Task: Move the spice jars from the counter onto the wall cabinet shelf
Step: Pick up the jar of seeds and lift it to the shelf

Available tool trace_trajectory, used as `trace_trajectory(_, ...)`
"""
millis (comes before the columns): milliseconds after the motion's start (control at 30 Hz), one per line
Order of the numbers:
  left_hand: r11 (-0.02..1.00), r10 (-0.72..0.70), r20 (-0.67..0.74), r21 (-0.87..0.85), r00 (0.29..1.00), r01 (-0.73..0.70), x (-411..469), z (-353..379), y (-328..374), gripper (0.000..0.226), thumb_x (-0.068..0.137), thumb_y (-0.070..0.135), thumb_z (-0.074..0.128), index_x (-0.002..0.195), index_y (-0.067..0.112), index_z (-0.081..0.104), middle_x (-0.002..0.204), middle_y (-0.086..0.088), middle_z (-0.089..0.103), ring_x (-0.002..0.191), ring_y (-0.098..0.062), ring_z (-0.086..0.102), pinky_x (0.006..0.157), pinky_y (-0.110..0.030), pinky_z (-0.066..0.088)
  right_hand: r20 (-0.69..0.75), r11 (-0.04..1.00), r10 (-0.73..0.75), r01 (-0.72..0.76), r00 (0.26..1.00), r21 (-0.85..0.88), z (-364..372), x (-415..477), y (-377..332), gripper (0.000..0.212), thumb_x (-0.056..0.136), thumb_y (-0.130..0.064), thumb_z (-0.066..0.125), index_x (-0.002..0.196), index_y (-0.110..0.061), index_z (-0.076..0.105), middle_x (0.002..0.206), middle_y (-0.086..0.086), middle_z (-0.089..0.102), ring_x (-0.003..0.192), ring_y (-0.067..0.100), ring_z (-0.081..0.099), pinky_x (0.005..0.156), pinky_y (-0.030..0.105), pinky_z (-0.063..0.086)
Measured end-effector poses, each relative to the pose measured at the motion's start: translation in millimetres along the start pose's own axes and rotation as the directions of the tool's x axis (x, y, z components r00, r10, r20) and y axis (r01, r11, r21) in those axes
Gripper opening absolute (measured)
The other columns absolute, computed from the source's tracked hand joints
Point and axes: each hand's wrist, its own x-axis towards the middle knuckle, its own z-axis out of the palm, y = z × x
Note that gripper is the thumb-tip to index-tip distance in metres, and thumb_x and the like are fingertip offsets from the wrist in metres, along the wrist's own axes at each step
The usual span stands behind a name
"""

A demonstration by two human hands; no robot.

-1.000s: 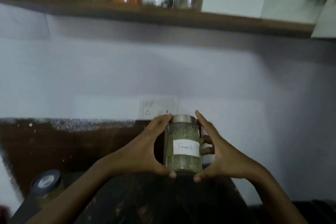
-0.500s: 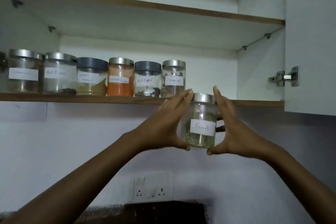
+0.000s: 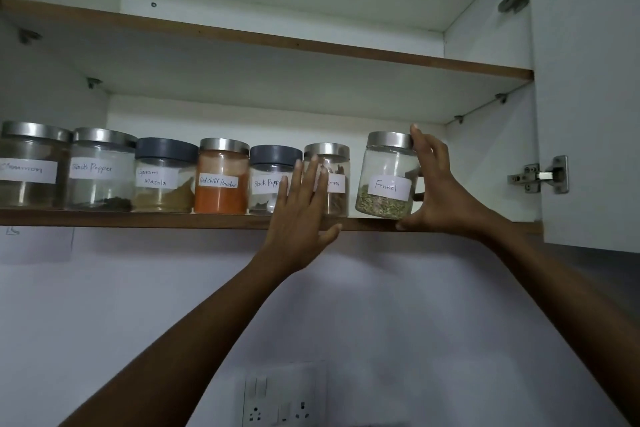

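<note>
Fennel jar (image 3: 386,177), below the shelf (image 3: 138,218) edge 0.5 s ago, now sits tilted on it at the 3 o'clock end of the 6-jar row (image 3: 221,180), right hand (image 3: 440,198) clamped on it, left hand (image 3: 299,218) released and flat-fingered at its 9 o'clock, so it's nearly placed.

Dim, soft blur, wide-angle bend at edges.

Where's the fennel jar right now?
Head view, right of centre: the fennel jar is slightly tilted at the right end of the shelf's jar row, just right of the cinnamon jar, gripped by the right hand.
</note>
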Motion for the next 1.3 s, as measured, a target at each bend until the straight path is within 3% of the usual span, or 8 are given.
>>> trace_trajectory(200, 0.989, 0.031, -0.050, 0.143, 0.998, -0.024, -3, 19, -6, 0.093, 0.081, 0.065, 0.030, 0.149, 0.009, -0.001, 0.156, -0.014, -0.005, 0.145, -0.029, -0.004, 0.115, -0.049, 0.007, 0.094, 0.999, 0.021, -0.017, 0.995, -0.038, 3, 21, 13, 0.133, 0.048, -0.001, 0.086, 0.145, -0.033, 0.001, 0.141, -0.014, 0.006, 0.100, 0.026, 0.051, 0.073, 0.038, 0.057)
trace_trajectory(367, 0.984, 0.040, -0.047, 0.178, 0.998, -0.031, -2, 24, -9, 0.098, 0.077, 0.067, 0.032, 0.148, 0.009, -0.002, 0.157, -0.015, -0.004, 0.145, -0.029, -0.004, 0.115, -0.051, 0.008, 0.178, 0.985, 0.115, -0.136, 0.977, 0.108, 9, 28, 34, 0.127, 0.055, 0.010, 0.079, 0.144, -0.033, 0.000, 0.134, -0.022, 0.005, 0.122, 0.015, 0.032, 0.068, 0.010, 0.046)
trace_trajectory(533, 0.976, 0.052, -0.030, 0.212, 0.998, -0.044, -1, 26, -9, 0.101, 0.076, 0.067, 0.035, 0.148, 0.008, -0.002, 0.157, -0.016, -0.005, 0.145, -0.030, -0.006, 0.116, -0.052, 0.007, 0.136, 0.913, 0.206, -0.240, 0.969, 0.330, 29, 41, 32, 0.106, 0.067, 0.002, 0.078, 0.142, -0.033, 0.011, 0.142, -0.005, 0.019, 0.111, 0.024, 0.049, 0.063, 0.012, 0.052)
trace_trajectory(767, 0.960, 0.047, 0.038, 0.273, 0.998, -0.055, -1, 22, -8, 0.104, 0.079, 0.067, 0.041, 0.147, 0.007, -0.008, 0.156, -0.016, -0.012, 0.144, -0.030, -0.011, 0.116, -0.052, 0.000, 0.058, 0.913, 0.218, -0.225, 0.974, 0.341, 49, 40, 32, 0.110, 0.070, -0.003, 0.075, 0.145, -0.033, 0.002, 0.153, -0.005, 0.005, 0.135, 0.030, 0.029, 0.102, 0.045, 0.042)
trace_trajectory(900, 0.974, 0.054, 0.086, 0.214, 0.995, -0.072, -4, 16, -8, 0.102, 0.082, 0.061, 0.046, 0.147, 0.006, -0.009, 0.155, -0.016, -0.013, 0.144, -0.030, -0.014, 0.116, -0.050, -0.004, 0.056, 0.936, 0.253, -0.259, 0.966, 0.239, 51, 15, 23, 0.116, 0.074, -0.014, 0.076, 0.146, -0.028, -0.014, 0.154, -0.001, -0.021, 0.143, 0.016, -0.001, 0.112, 0.034, 0.025)
trace_trajectory(1000, 0.985, 0.104, 0.049, 0.137, 0.993, -0.110, -17, 12, -1, 0.091, 0.083, 0.051, 0.045, 0.148, 0.004, 0.002, 0.157, -0.017, -0.004, 0.145, -0.030, -0.006, 0.117, -0.047, 0.001, -0.037, 0.941, 0.243, -0.227, 0.969, 0.252, 45, -12, 14, 0.108, 0.075, -0.014, 0.075, 0.148, -0.027, -0.004, 0.154, 0.001, -0.009, 0.140, 0.023, 0.017, 0.111, 0.038, 0.029)
trace_trajectory(1167, 0.962, 0.272, -0.078, 0.006, 0.959, -0.273, -46, 17, 40, 0.060, 0.086, 0.032, 0.040, 0.142, 0.009, 0.035, 0.150, -0.013, 0.032, 0.142, -0.030, 0.018, 0.116, -0.045, 0.012, -0.029, 0.959, 0.173, -0.161, 0.985, 0.234, 36, -71, 5, 0.082, 0.078, -0.011, 0.072, 0.143, -0.027, 0.024, 0.144, -0.002, 0.021, 0.120, 0.011, 0.039, 0.092, 0.013, 0.037)
trace_trajectory(1300, 0.931, 0.255, -0.125, -0.238, 0.959, -0.278, -74, 35, 87, 0.032, 0.084, 0.023, 0.043, 0.103, 0.016, 0.068, 0.099, 0.001, 0.069, 0.097, -0.019, 0.063, 0.084, -0.031, 0.046, 0.069, 0.931, 0.236, -0.246, 0.969, 0.270, 33, -129, 18, 0.041, 0.082, -0.015, 0.068, 0.118, -0.030, 0.054, 0.122, -0.009, 0.051, 0.104, 0.005, 0.054, 0.088, 0.018, 0.044)
